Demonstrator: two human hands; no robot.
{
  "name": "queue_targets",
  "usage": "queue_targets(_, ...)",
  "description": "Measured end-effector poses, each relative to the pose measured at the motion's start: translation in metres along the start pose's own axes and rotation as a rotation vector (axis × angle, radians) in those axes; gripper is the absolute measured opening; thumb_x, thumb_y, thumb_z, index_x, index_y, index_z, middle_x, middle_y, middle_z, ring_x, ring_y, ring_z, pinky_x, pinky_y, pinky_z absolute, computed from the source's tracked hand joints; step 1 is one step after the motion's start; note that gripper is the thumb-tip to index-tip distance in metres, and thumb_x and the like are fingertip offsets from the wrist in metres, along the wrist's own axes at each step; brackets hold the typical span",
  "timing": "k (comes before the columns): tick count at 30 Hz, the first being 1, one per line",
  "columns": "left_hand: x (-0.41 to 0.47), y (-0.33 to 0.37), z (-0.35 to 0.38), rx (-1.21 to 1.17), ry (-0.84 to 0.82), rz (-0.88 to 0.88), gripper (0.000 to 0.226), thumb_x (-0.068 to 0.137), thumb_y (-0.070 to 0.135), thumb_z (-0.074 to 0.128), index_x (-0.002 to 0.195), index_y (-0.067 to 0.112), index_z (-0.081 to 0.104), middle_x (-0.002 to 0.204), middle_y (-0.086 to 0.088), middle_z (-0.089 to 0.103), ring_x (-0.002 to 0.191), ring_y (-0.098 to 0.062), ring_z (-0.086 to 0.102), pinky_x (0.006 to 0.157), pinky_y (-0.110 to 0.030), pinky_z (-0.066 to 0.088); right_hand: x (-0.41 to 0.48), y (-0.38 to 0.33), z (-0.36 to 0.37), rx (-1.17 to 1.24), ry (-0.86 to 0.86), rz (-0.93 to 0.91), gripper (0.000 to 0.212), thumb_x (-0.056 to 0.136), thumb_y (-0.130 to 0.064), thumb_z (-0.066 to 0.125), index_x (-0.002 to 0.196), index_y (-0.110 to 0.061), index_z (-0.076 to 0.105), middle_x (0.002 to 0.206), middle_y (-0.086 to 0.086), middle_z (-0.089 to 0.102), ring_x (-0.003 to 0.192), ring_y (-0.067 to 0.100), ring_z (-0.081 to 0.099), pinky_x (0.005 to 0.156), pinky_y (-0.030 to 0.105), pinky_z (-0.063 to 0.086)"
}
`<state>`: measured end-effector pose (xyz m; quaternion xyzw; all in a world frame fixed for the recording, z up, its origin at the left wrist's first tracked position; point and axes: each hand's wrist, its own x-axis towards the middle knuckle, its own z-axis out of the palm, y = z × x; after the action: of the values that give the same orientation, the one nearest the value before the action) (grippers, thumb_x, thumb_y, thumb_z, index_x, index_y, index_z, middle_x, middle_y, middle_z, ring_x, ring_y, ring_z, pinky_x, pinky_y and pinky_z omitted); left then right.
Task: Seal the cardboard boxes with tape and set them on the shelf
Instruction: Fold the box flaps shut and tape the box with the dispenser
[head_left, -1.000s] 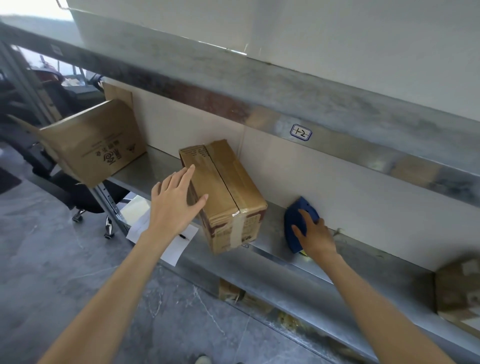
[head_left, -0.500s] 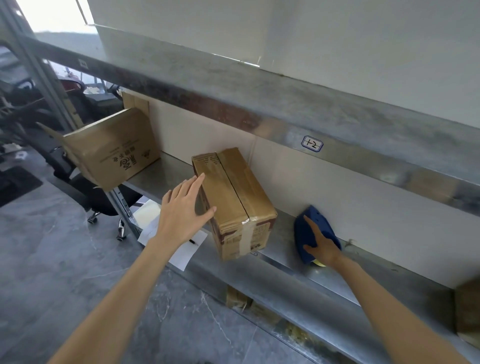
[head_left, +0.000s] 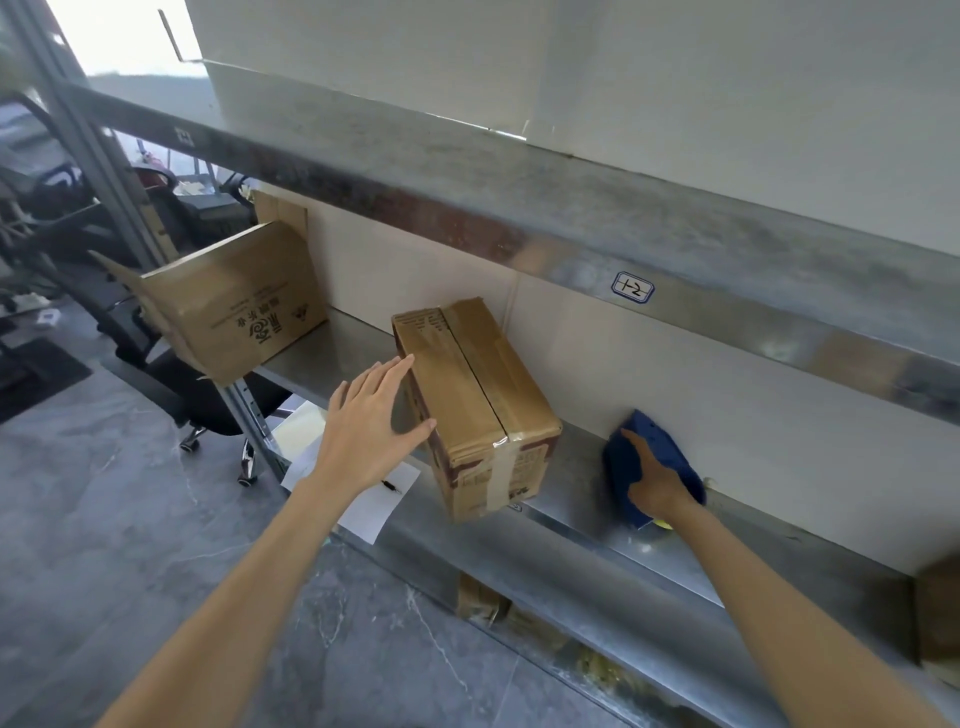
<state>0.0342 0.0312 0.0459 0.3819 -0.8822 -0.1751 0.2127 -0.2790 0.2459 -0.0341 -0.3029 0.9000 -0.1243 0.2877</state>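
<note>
A taped brown cardboard box (head_left: 478, 395) lies on the metal shelf (head_left: 571, 514), its near end jutting over the shelf's front edge. My left hand (head_left: 371, 421) lies flat against the box's left side, fingers straight and thumb spread. Further right on the shelf is a blue tape dispenser (head_left: 657, 457) near the back wall. My right hand (head_left: 657, 480) rests on top of it, index finger stretched along it; whether the other fingers grip it I cannot tell.
An open cardboard box (head_left: 234, 299) lies tipped on the shelf's left end. The upper shelf (head_left: 519, 208) overhangs closely, with a label (head_left: 632, 286). Another box (head_left: 937, 613) shows at the right edge. White papers (head_left: 363, 499) and an office chair (head_left: 171, 379) are lower left.
The view has shifted slightly. My left hand has stayed against the box's left side and my right hand has stayed on the blue dispenser.
</note>
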Motion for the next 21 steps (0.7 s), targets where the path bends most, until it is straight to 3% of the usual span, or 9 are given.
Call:
queue_targets(4,0.003,0.0,0.001,-0.043,0.014,0.016,0.076,0.089,0.05,0.066,0.153,0.027,0.032,0.158,0.004,0.036,0.149,-0.02,0.026,0.122,-0.046,0.017,-0.031,-0.016,-0.013,-0.157,0.261,-0.076,0.064,0.103,-0.031,0.042,0.155,-0.041,0.005,0.127,0.016,0.061,0.088,0.031,0.065,0.063,0.033,0.052)
queue_targets(7,0.007,0.003,0.004,-0.099,0.03,0.039,0.069,0.089,0.045,0.068,0.149,0.025,0.039,0.155,0.003,0.041,0.146,-0.02,0.031,0.12,-0.047,0.02,-0.054,-0.026,-0.032,-0.224,0.406,-0.206,0.06,0.102,-0.044,0.041,0.154,-0.043,0.011,0.101,0.012,0.068,0.064,0.021,0.059,0.054,0.032,0.049)
queue_targets(11,0.014,0.009,0.004,-0.158,0.032,0.127,0.062,0.086,0.041,0.073,0.141,0.026,0.05,0.144,0.004,0.053,0.136,-0.02,0.044,0.113,-0.047,0.033,-0.083,-0.049,-0.057,-0.292,0.542,-0.409,0.056,0.099,-0.046,0.048,0.149,-0.047,0.025,0.072,0.003,0.063,0.056,0.019,0.054,0.055,0.033,0.049)
queue_targets(17,0.023,0.031,-0.008,-0.3,-0.048,0.234,0.048,0.089,0.036,0.072,0.134,0.031,0.058,0.134,0.014,0.059,0.124,-0.006,0.051,0.103,-0.033,0.043,-0.108,-0.086,-0.078,-0.364,0.49,-0.722,0.055,0.095,-0.051,0.052,0.141,-0.057,0.021,0.048,0.0,0.046,0.042,0.014,0.044,0.051,0.039,0.048)
queue_targets(21,0.028,0.044,-0.022,-0.466,-0.172,0.286,0.046,0.089,0.02,0.073,0.133,0.03,0.061,0.131,0.018,0.061,0.121,0.005,0.052,0.106,-0.023,0.04,-0.116,-0.107,-0.072,-0.448,0.48,-0.95,0.051,0.096,-0.052,0.044,0.145,-0.048,0.028,0.044,-0.003,0.031,0.037,0.014,0.032,0.04,0.038,0.04)
